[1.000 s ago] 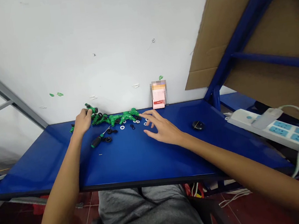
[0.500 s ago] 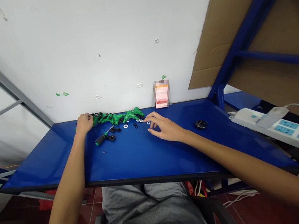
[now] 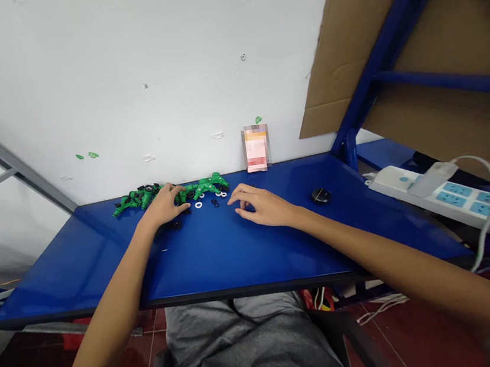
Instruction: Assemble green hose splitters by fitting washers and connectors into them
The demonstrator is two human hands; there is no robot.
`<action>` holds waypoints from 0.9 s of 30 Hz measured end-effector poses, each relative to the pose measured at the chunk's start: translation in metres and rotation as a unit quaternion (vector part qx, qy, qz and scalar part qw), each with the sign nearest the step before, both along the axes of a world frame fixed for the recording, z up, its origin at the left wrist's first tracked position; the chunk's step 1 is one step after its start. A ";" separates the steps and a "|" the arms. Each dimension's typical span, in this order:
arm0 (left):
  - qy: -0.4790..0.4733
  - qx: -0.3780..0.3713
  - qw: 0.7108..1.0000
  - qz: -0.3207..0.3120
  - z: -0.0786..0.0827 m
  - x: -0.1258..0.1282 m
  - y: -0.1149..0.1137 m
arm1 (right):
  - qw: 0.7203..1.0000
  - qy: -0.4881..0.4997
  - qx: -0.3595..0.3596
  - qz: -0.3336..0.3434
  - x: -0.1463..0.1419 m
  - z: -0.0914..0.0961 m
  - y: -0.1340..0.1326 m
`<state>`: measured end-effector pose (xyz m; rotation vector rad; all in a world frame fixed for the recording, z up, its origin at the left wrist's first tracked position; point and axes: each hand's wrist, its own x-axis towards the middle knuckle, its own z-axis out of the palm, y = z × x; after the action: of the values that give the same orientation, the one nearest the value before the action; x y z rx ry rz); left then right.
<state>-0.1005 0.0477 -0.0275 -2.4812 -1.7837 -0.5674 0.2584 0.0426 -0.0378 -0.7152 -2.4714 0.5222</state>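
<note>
A row of green plastic pipe fittings (image 3: 209,185) with black parts among them lies along the back of the blue table (image 3: 236,256). Over the middle of that row is my left hand (image 3: 165,206), thumb and fingers apart; whether it touches a fitting cannot be made out. My right hand (image 3: 265,206) hovers low over the table, right of the row, fingers loosely bent and apart with nothing between them. Between the hands are white ring washers (image 3: 199,204) and small black rings (image 3: 215,202). A black round part (image 3: 175,225) shows just below my left hand.
A tiny screw (image 3: 164,250) lies nearer the front. To the right sit a black rounded object (image 3: 321,195) and a white power strip (image 3: 445,191) with a cable. A blurred pink card (image 3: 256,149) stands against the white wall (image 3: 188,53). A blue metal frame (image 3: 350,149) rises at the right.
My left hand has moved right, from the row's left end to its middle, and its fingers have spread. The green-handled screwdriver is now hidden by it. My right hand has barely moved.
</note>
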 end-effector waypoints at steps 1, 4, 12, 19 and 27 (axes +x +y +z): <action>0.016 -0.002 1.000 0.000 -0.004 0.000 0.001 | 1.000 0.000 0.000 0.000 0.001 -0.001 0.001; 0.045 -0.002 0.999 0.012 -0.008 -0.002 0.003 | 1.000 -0.002 0.005 0.003 0.002 -0.002 0.002; -0.014 0.057 0.997 0.053 0.000 -0.002 0.001 | 0.999 -0.026 0.025 0.005 0.002 0.000 0.003; -0.193 0.160 0.961 0.118 0.004 0.007 -0.004 | 0.999 -0.029 0.028 0.002 0.003 0.000 0.005; -0.418 0.046 0.907 -0.001 0.018 0.030 -0.018 | 1.000 -0.007 0.015 -0.024 0.003 0.006 0.002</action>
<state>-0.0702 0.0296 -0.0099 -2.3198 -1.8592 -1.8851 0.2618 0.0450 -0.0321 -0.7671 -2.4628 0.4629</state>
